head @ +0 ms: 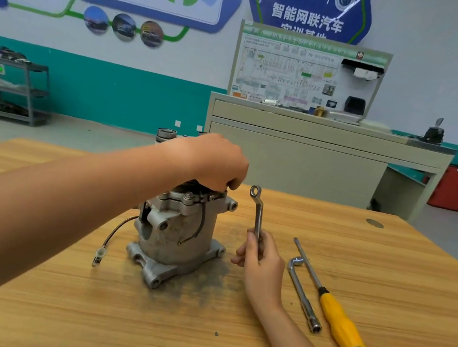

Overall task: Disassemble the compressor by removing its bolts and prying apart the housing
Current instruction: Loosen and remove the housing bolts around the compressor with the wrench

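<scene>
Compressor (178, 234) stands upright on table (362, 241), centre-left, on patch of grey grime. Left hand (217, 162) on its top end, fingers curled over rim. Right hand (260, 257) just right of compressor, gripping wrench (257, 211) by lower shank, ring end up, clear of housing. Socket wrench (303, 291) and screwdriver (340, 316) lie side by side further right. Wire (114, 233) trails left from compressor.

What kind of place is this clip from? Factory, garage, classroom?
Most likely an automotive training workshop: a car-brand wall sign, a wiring-diagram teaching board on a cabinet, and a compressor standing on a wooden table, with a ring spanner in the right hand.
</scene>
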The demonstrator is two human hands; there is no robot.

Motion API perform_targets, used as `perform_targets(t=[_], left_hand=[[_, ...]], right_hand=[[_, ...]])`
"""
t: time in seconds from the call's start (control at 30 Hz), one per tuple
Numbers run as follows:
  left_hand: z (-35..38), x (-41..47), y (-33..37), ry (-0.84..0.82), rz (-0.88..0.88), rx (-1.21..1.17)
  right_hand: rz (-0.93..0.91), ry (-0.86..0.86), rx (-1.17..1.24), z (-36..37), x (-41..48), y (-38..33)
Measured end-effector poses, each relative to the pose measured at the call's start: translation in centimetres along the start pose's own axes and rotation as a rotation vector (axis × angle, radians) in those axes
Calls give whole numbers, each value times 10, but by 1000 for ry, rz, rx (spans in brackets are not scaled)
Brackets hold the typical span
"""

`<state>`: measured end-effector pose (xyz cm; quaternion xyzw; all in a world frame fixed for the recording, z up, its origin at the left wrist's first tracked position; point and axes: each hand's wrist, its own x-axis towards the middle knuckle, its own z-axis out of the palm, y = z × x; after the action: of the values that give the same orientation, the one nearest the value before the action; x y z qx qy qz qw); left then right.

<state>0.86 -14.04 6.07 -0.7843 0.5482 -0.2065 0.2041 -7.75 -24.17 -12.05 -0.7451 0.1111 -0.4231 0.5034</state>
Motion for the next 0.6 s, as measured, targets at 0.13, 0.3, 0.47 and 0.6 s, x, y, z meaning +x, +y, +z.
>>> perform_targets(t=[0.13, 0.3, 0.47, 0.6], left_hand=[[-1, 5, -6, -41, 5, -111], [2, 6, -14, -28, 48, -164], [8, 7, -16, 10, 68, -81], [13, 9, -15, 96, 46, -6]], right_hand=[[27, -21, 63, 1, 3, 0], [49, -23, 66, -1, 5, 0], [51, -17, 44, -2, 5, -1], [70, -10, 3, -3, 4, -4]])
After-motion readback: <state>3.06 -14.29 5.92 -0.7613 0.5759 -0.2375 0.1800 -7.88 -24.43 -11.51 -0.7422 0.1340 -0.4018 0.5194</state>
